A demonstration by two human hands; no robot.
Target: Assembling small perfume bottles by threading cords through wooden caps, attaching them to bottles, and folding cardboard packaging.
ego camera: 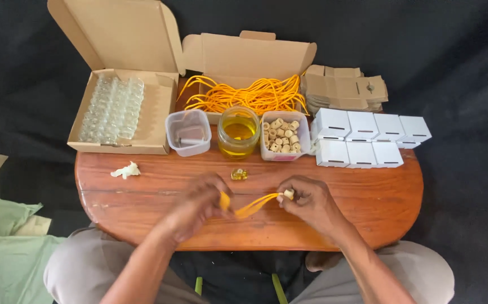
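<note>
My left hand [199,204] pinches one end of a short orange cord [249,207] over the near part of the wooden table [142,180]. My right hand [310,204] holds the cord's other end together with a small cork [288,193] at its fingertips. The cord sags between the two hands. A tiny glass bottle of yellow liquid [239,174] lies on the table just beyond my hands.
Along the back stand a cardboard box of small glass bottles [113,110], a box of orange cords [246,94], a clear tub [188,132], a jar of yellow liquid [238,132], a tub of corks [282,136], white boxes [368,138] and flat brown cartons [342,87]. A white scrap [125,170] lies at left.
</note>
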